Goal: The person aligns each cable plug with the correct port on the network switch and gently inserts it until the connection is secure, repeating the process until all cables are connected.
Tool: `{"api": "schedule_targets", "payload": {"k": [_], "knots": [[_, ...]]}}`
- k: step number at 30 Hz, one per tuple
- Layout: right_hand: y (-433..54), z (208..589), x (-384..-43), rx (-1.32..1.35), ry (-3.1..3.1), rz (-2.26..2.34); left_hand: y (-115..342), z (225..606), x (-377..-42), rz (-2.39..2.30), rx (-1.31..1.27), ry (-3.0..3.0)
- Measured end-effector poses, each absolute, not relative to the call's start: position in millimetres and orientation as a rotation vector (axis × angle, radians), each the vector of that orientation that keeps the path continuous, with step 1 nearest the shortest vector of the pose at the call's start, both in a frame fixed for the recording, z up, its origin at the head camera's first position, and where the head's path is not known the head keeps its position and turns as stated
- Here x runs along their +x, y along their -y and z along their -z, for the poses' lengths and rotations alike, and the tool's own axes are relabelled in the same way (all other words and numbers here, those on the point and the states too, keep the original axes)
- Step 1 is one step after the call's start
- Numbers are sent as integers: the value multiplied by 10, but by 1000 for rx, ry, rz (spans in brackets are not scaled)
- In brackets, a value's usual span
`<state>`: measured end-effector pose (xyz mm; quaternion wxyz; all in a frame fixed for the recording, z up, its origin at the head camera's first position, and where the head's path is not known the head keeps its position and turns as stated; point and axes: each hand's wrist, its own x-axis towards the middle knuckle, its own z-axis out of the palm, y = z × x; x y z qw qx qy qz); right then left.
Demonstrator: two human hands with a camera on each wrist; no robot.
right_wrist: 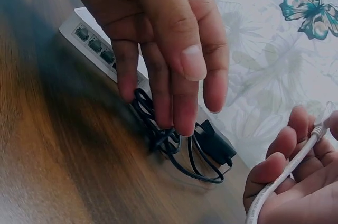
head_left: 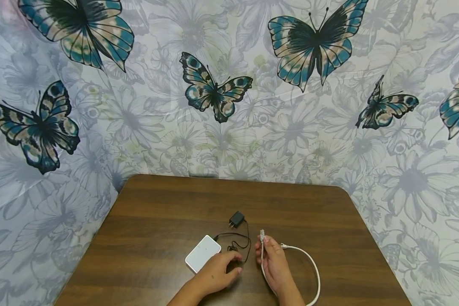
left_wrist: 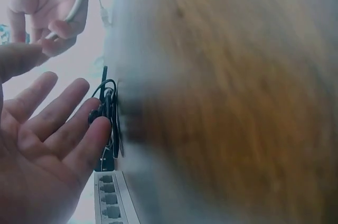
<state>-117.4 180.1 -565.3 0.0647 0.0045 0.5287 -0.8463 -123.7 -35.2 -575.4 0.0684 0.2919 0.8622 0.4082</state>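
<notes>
A white network switch (head_left: 202, 253) lies on the table, its row of ports (left_wrist: 111, 198) showing in the left wrist view. Beside its right edge hovers my left hand (head_left: 216, 273), fingers loosely bent and nothing in them. My right hand (head_left: 276, 264) pinches a white Ethernet cable (head_left: 314, 272) just below its clear plug (head_left: 262, 233), which points up. From there the cable runs down along the palm and loops round to the right. A thin black cord (right_wrist: 174, 155), partly bunched, joins the switch to a black power adapter (head_left: 236, 219).
Everything lies on a dark brown wooden table (head_left: 168, 204) with rounded far corners. Behind it hangs a pale floral cloth (head_left: 157, 127) printed with butterflies. The cable's other end (head_left: 284, 245) shows just right of my right hand.
</notes>
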Motion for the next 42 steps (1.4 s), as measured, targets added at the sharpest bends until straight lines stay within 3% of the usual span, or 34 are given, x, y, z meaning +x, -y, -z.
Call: {"api": "schedule_targets", "payload": {"k": [21,42], "knots": [[-1751,5637,-1177,167,-1732,2511,364,5709,-1205,-1157,1029,-2603],[-1733,5622,-1179,255,-1715,2494,482,5675,-1292,-1124,907,-2892]]}}
